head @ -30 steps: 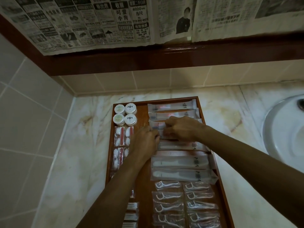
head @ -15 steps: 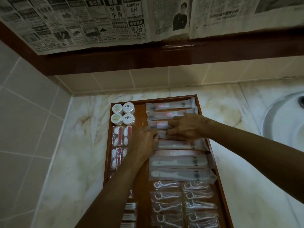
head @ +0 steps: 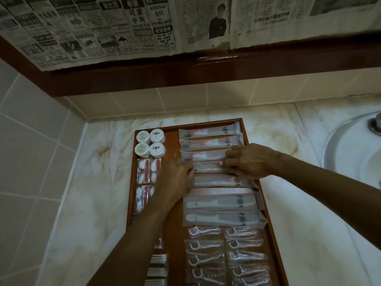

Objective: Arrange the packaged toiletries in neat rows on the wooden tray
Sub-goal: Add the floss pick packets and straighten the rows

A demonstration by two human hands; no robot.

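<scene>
On the marble counter [head: 86, 182] beside the white sink [head: 350, 153], the wooden tray [head: 173, 240] lies lengthwise away from me, its far end close to the tiled wall. Both my hands are on the column of long toothbrush packets at the tray's right side. My left hand [head: 175, 178] rests at the left ends of the packets, fingers curled against the edge of the fourth packet [head: 208, 167] from the far end; whether they pinch it or only press on it I cannot tell. My right hand [head: 249, 162] lies over the right ends of the third and fourth packets, fingers bent and gripping the wrapper's edge. Two more packets lie above my hands and several below, stacked in a row. At the far left corner stand four small round jars [head: 150, 143] in a square, with cotton-swab packets [head: 145, 172] just below them. Nearest me, floss-pick packets [head: 224, 256] lie in two columns. Newspaper [head: 103, 27] hangs over the dark wooden ledge above.
</scene>
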